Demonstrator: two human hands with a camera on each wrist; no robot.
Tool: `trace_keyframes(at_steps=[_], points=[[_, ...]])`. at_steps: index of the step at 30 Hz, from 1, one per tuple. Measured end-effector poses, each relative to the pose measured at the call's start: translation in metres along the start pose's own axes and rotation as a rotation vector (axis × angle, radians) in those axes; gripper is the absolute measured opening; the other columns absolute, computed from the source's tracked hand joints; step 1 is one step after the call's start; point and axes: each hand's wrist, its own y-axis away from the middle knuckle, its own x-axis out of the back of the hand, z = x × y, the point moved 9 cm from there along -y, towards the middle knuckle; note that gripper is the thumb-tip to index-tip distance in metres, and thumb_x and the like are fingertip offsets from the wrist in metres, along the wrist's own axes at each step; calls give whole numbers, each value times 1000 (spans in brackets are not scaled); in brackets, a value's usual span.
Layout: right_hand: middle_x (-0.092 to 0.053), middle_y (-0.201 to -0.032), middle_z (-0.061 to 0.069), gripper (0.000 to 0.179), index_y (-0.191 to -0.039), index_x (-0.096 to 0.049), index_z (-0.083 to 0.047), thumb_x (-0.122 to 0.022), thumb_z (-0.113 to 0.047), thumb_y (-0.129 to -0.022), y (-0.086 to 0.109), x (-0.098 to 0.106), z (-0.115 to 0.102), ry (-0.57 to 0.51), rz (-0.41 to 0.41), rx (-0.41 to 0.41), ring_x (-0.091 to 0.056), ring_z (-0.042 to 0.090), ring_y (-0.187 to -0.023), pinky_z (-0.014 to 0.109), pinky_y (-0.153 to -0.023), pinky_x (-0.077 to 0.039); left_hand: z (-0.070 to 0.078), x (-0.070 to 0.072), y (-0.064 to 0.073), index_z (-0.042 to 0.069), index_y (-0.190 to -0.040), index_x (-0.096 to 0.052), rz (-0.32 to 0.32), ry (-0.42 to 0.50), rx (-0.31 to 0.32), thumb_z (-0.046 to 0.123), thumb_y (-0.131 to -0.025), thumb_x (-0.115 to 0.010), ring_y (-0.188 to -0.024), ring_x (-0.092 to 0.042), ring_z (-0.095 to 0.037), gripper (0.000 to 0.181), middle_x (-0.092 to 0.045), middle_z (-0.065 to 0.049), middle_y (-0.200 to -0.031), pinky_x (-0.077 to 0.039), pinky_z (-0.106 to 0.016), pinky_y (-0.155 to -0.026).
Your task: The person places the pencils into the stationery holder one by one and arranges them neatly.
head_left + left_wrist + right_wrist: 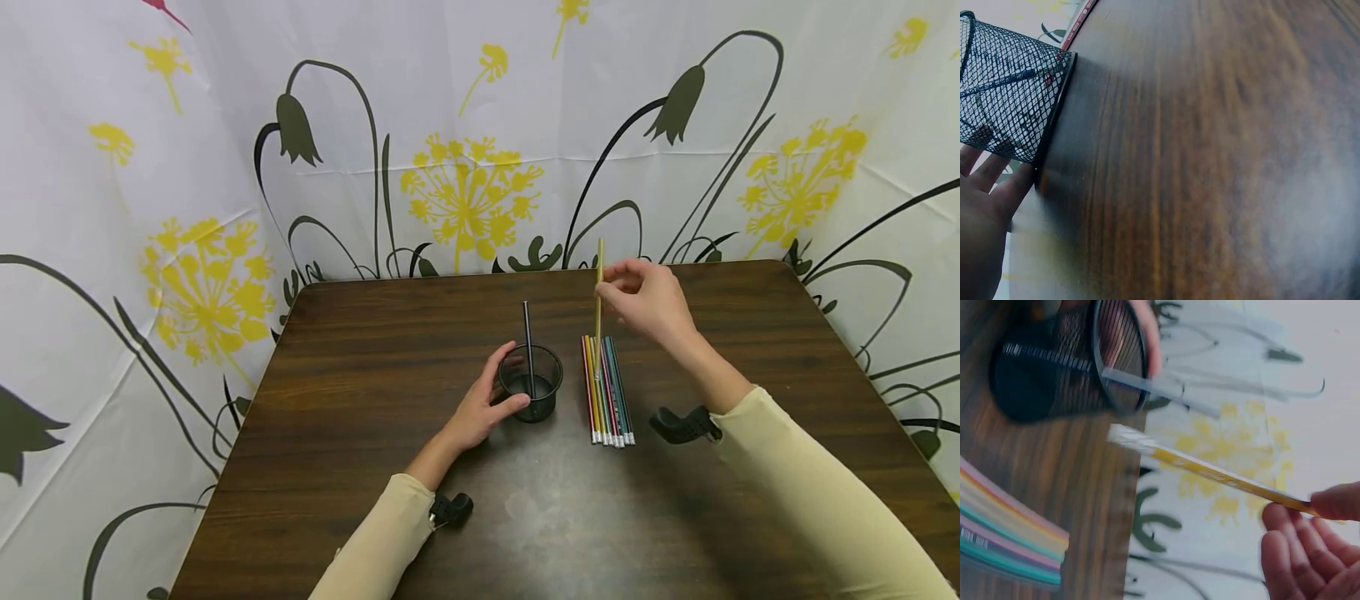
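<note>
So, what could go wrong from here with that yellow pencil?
The right hand pinches the yellow pencil toward its upper end, so it might slip or swing. Its lower end could knock the dark pencil in the mesh cup. If the left hand let go, a bump might tip the cup.

Beneath your hands spreads a dark wood-grain worktop, with a pale sheen on the side nearer you. Beyond them and to either side, you face white, creased cloth printed with yellow blooms and drooping grey-green bell flowers.
</note>
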Motion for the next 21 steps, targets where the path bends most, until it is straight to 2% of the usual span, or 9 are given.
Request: trace_keyframes(at_steps=[3, 7, 12, 14, 21], points=[[-72, -91, 16, 24, -111, -66, 1, -66, -15, -93, 3, -7, -19, -107, 46, 81, -66, 8, -64, 26, -56, -54, -9, 0, 0, 30, -156, -19, 6, -13, 8, 27, -97, -65, -139, -34, -36, 75, -38, -15, -151, -31, -62, -106], [-73, -90, 13, 24, -113, -66, 0, -67, -12, -93, 9, -25, -27, -146, 40, 121, -67, 11, -68, 26, -57, -55, -11, 0, 0, 26, -156, -19, 9, -8, 18, 28, -96, -65, -139, -35, -34, 76, -38, -14, -150, -31, -61, -106], [-73, -88, 5, 21, -111, -66, -4, -68, -13, -92, 17, -50, -22, -62, -10, 139, -70, 18, -74, 30, -61, -53, -12, -1, 1, 35, -155, -19, 8, -10, 49, 31, -96, -65, -139, -35, -29, 75, -38, -11, -151, -32, -58, -108], [-73, -87, 4, 20, -109, -67, -5, -69, -14, -91, 19, -59, -20, -24, -27, 148, -69, 18, -75, 31, -63, -52, -12, -1, 1, 35, -155, -19, 8, -8, 51, 31, -96, -65, -140, -35, -29, 75, -38, -11, -151, -31, -57, -108], [-71, -84, 1, 18, -103, -67, -7, -72, -16, -89, 25, -78, -12, 44, -69, 153, -67, 13, -72, 34, -65, -51, -12, 0, 0, 20, -156, -18, 8, -5, 48, 28, -96, -65, -139, -34, -33, 77, -38, -12, -151, -31, -59, -107]])
